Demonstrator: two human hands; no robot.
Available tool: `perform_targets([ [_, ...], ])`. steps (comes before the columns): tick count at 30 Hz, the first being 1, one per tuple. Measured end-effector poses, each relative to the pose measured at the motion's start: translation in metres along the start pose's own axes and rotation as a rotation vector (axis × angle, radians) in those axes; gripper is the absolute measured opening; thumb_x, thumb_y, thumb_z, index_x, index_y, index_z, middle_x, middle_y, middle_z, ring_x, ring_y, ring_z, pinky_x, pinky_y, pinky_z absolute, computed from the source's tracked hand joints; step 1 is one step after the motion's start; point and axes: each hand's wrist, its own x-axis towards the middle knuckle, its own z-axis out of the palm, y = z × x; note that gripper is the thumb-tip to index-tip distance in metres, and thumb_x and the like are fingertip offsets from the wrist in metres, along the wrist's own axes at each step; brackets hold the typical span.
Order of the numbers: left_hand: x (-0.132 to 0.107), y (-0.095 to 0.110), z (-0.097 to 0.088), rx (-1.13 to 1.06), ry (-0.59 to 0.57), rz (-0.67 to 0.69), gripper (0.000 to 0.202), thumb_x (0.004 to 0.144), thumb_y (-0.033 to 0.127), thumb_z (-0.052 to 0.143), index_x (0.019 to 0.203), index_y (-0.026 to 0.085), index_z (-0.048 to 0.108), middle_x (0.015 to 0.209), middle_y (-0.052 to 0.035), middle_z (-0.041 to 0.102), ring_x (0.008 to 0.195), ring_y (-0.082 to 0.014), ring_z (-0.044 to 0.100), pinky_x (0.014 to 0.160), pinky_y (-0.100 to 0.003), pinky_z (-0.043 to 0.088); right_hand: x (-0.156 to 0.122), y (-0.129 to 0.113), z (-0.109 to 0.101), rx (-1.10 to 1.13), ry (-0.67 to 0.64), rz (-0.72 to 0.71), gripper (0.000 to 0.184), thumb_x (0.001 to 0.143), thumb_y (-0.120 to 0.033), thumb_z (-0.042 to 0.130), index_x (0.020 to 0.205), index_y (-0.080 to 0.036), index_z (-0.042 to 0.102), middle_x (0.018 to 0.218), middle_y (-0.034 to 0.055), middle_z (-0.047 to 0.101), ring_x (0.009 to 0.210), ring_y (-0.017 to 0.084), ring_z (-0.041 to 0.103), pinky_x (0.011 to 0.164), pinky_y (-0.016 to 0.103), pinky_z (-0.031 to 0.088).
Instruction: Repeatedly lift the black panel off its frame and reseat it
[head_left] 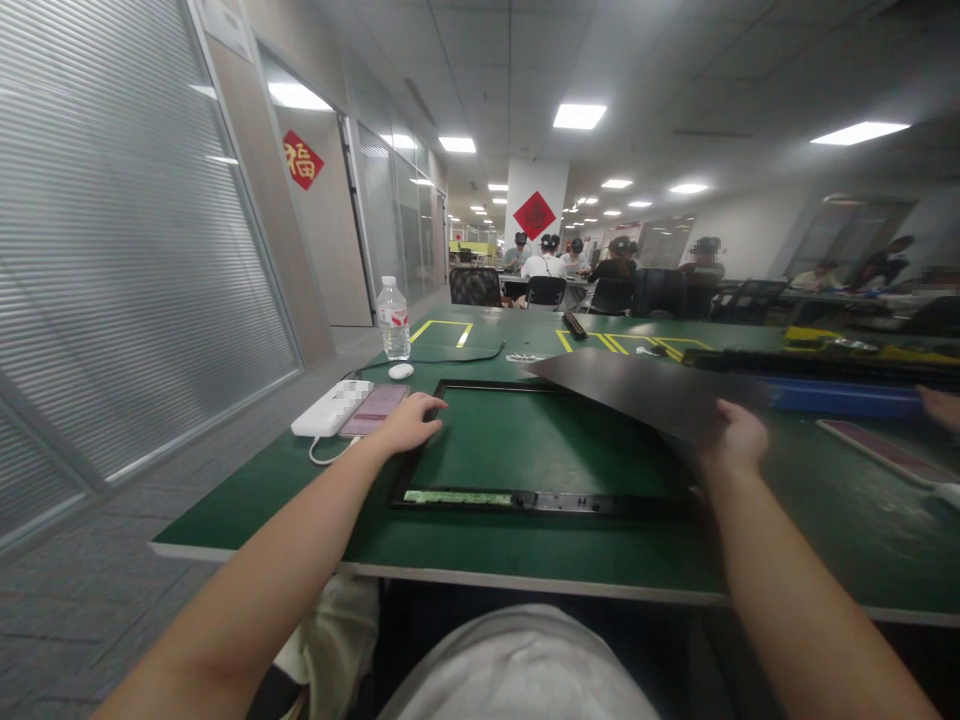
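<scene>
Panel [630, 388] is slanting over frame [600, 503], pinched in my R grip [739, 435]; L grip [411, 422] is resting on frame's L edge w/ fingers apart.

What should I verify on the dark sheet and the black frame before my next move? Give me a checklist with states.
1. Right hand holds the dark sheet: ok.
2. Left hand at the black frame's left side: ok; whether its fingers grip the frame, cannot tell.
3. Sheet lying flat: not ok, it is tilted.
4. Sheet off the frame's far right part: cannot tell; it covers that part in view, contact unclear.
5. Water bottle upright, outside the frame: ok.
6. White cable free of the left forearm: cannot tell, the two meet in view.
</scene>
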Motion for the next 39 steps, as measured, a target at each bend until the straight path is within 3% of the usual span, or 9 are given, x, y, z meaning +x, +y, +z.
perform_targets([
  [6,-0.001,-0.002,0.000,-0.008,-0.036,-0.017,0.049,0.058,0.018,0.064,0.104,0.022,0.080,0.115,-0.0123,0.074,0.115,-0.0369,0.066,0.107,-0.045,0.048,0.001,-0.003,-0.002,0.033,0.167,-0.183,0.021,0.065,-0.004,0.056,0.076,-0.020,0.048,0.081,-0.0014,0.058,0.080,0.015,0.062,0.069,0.027,0.057],
  [11,-0.001,-0.002,0.000,0.066,-0.069,-0.010,0.053,0.060,0.017,0.060,0.109,0.019,0.080,0.118,-0.0142,0.073,0.115,-0.0372,0.066,0.108,-0.045,0.047,0.003,-0.007,-0.003,-0.052,0.257,-0.246,0.023,0.067,-0.005,0.052,0.081,-0.022,0.046,0.095,0.0015,0.062,0.094,0.017,0.065,0.080,0.028,0.058],
  [14,-0.001,0.000,0.000,0.081,-0.078,-0.009,0.053,0.061,0.016,0.059,0.110,0.019,0.080,0.119,-0.0142,0.073,0.116,-0.0370,0.065,0.109,-0.045,0.047,-0.001,-0.010,-0.003,-0.062,0.280,-0.226,0.024,0.070,-0.005,0.052,0.084,-0.023,0.046,0.101,0.0024,0.064,0.097,0.016,0.065,0.083,0.027,0.059],
  [20,-0.001,-0.002,0.000,0.033,-0.070,-0.015,0.052,0.058,0.015,0.060,0.106,0.022,0.080,0.117,-0.0127,0.073,0.117,-0.0374,0.065,0.110,-0.045,0.046,0.002,-0.010,-0.006,-0.076,0.271,-0.175,0.023,0.074,-0.008,0.053,0.089,-0.024,0.043,0.106,0.0040,0.063,0.094,0.018,0.067,0.071,0.026,0.061],
  [24,0.000,-0.005,0.001,0.011,-0.064,-0.013,0.051,0.057,0.015,0.059,0.103,0.021,0.080,0.119,-0.0134,0.073,0.118,-0.0377,0.065,0.110,-0.046,0.046,0.011,-0.004,-0.009,-0.024,0.246,-0.175,0.024,0.077,-0.010,0.054,0.094,-0.024,0.044,0.109,0.0049,0.065,0.094,0.018,0.068,0.071,0.028,0.062],
  [28,0.000,-0.006,0.002,-0.016,-0.055,-0.003,0.050,0.056,0.014,0.059,0.100,0.024,0.080,0.119,-0.0118,0.074,0.120,-0.0364,0.064,0.112,-0.045,0.044,0.020,0.001,-0.012,-0.012,0.203,-0.176,0.014,0.087,-0.020,0.048,0.101,-0.023,0.050,0.113,0.0065,0.066,0.100,0.020,0.069,0.073,0.029,0.062],
  [31,0.000,-0.005,0.002,-0.017,-0.059,0.004,0.050,0.055,0.014,0.058,0.100,0.023,0.080,0.119,-0.0115,0.074,0.121,-0.0359,0.063,0.114,-0.046,0.043,0.028,0.005,-0.014,-0.048,0.195,-0.095,0.013,0.092,-0.027,0.046,0.103,-0.023,0.051,0.121,0.0068,0.065,0.108,0.020,0.068,0.075,0.028,0.062],
  [36,0.000,-0.004,0.002,0.007,-0.071,0.009,0.051,0.055,0.014,0.056,0.099,0.022,0.079,0.119,-0.0122,0.073,0.121,-0.0358,0.063,0.114,-0.046,0.042,0.048,0.020,-0.019,-0.118,0.219,0.084,0.037,0.071,-0.005,0.059,0.102,-0.024,0.052,0.121,0.0015,0.065,0.102,0.017,0.069,0.073,0.028,0.063],
  [39,-0.001,-0.003,0.002,0.002,-0.069,0.014,0.049,0.056,0.015,0.057,0.098,0.023,0.079,0.117,-0.0120,0.073,0.120,-0.0358,0.064,0.114,-0.045,0.043,0.063,0.031,-0.023,-0.175,0.199,0.092,0.038,0.068,-0.002,0.058,0.100,-0.022,0.052,0.118,0.0013,0.064,0.093,0.015,0.069,0.069,0.029,0.063],
])
